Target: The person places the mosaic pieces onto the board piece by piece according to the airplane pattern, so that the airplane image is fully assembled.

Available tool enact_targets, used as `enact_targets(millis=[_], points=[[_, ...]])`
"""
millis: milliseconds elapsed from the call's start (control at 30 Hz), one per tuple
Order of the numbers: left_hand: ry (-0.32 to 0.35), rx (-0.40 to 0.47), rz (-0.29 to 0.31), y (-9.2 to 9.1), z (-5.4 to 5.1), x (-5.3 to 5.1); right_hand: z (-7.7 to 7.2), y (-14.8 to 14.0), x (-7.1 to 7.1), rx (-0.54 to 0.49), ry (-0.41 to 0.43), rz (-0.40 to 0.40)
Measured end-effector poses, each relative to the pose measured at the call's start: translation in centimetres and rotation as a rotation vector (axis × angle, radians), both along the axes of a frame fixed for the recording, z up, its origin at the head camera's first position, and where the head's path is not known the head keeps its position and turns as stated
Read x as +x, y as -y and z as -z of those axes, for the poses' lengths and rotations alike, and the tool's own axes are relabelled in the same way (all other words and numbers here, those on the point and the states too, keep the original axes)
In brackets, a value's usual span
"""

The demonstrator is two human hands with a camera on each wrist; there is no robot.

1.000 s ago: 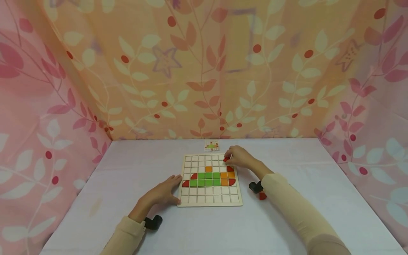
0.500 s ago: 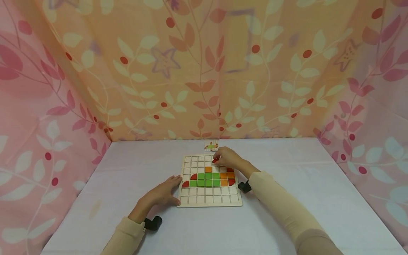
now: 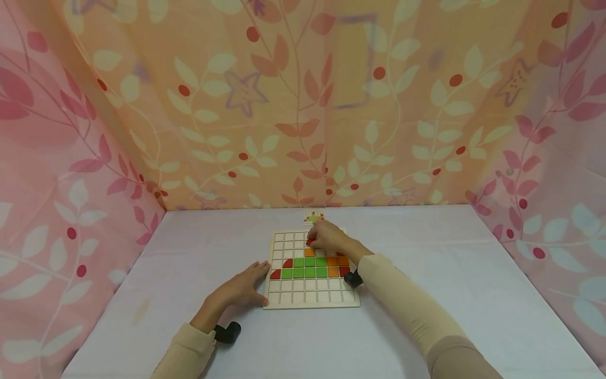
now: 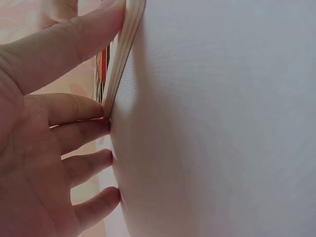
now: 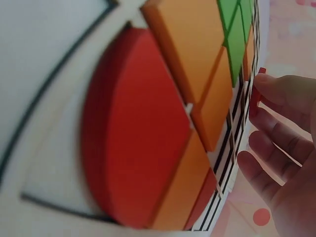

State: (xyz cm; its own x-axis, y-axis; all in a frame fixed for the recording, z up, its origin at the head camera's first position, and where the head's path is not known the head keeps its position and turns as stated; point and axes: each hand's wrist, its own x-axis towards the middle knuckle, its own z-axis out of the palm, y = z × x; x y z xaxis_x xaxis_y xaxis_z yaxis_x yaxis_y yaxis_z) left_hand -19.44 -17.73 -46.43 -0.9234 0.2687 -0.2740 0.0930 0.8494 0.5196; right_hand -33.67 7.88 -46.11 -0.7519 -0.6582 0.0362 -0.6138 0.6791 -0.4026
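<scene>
A wooden grid board (image 3: 310, 298) lies on the white table, carrying green (image 3: 310, 272), orange (image 3: 333, 271) and red tiles. Above the single orange tile (image 3: 309, 252), my right hand (image 3: 327, 238) pinches a red quarter-round tile (image 3: 309, 242) between thumb and fingertips. The right wrist view shows the same red tile (image 5: 256, 96) at the fingertips, close to the board's surface. My left hand (image 3: 240, 286) rests at the board's left side. In the left wrist view its extended thumb and fingers touch the board's edge (image 4: 123, 59).
A small pattern card (image 3: 312, 215) lies behind the board, partly covered by the right hand. Floral curtains (image 3: 303, 131) enclose the table at the back and both sides. The right forearm (image 3: 402, 300) crosses over the table at the board's right.
My right hand has moved left along the upper part of the board with the red quarter-round tile, from the right corner to above the single orange tile. The left hand has stayed put.
</scene>
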Motion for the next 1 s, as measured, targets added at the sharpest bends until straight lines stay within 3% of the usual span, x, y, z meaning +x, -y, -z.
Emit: enact_targets(millis=[667,1000], points=[[-0.009,-0.009,0.001,0.00,0.39,-0.09,-0.09,0.69,0.46,0.062,0.019,0.026],[-0.011,-0.017,0.008,0.15,-0.04,0.11,-0.18,0.24,0.60,-0.044,0.117,0.074]])
